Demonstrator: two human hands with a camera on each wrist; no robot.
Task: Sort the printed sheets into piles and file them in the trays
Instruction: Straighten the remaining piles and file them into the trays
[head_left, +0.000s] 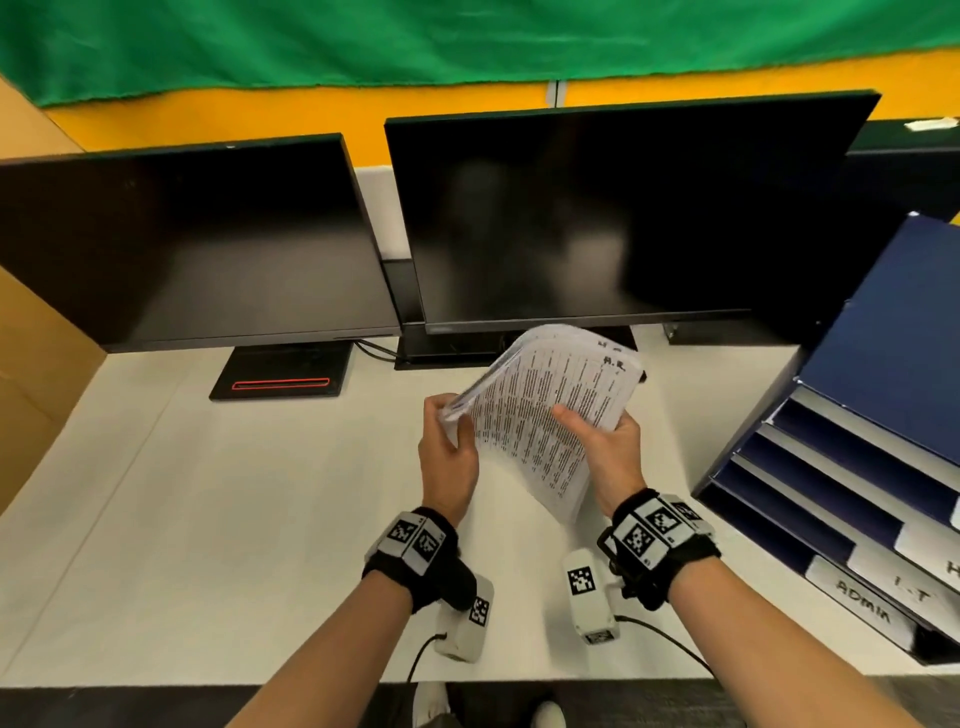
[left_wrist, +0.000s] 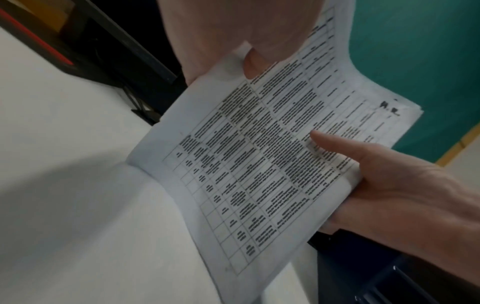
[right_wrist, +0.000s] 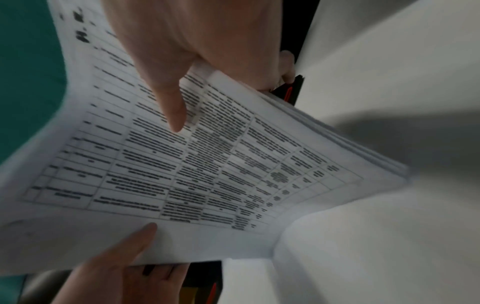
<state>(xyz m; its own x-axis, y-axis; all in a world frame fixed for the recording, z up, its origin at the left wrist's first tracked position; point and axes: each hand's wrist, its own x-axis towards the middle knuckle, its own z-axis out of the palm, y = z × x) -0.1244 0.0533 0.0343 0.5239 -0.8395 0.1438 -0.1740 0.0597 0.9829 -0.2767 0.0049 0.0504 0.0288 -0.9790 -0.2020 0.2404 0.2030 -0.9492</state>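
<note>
Both hands hold one stack of printed sheets (head_left: 545, 415) in the air above the white desk (head_left: 208, 493), at the centre of the head view, just in front of the larger monitor's base. The left hand (head_left: 447, 457) pinches the stack's left edge, thumb on top and fingers curled beneath. The right hand (head_left: 608, 452) grasps the right edge, thumb (left_wrist: 335, 144) lying flat across the printed table on the top sheet, fingers under the pile. The stack bows between the two grips; its far corners fan out slightly, and the near corner hangs lowest between the wrists.

The file trays (head_left: 831, 493) stand at the right edge of the frame, well apart from the paper, slots open toward the person, with labels reading ADMIN and I.T on the lowest tabs. Two dark monitors (head_left: 182, 244) fill the upper frame. Bare desk surface lies open to the left and in front of the hands. A wide strip of it also separates the stack from the trays.
</note>
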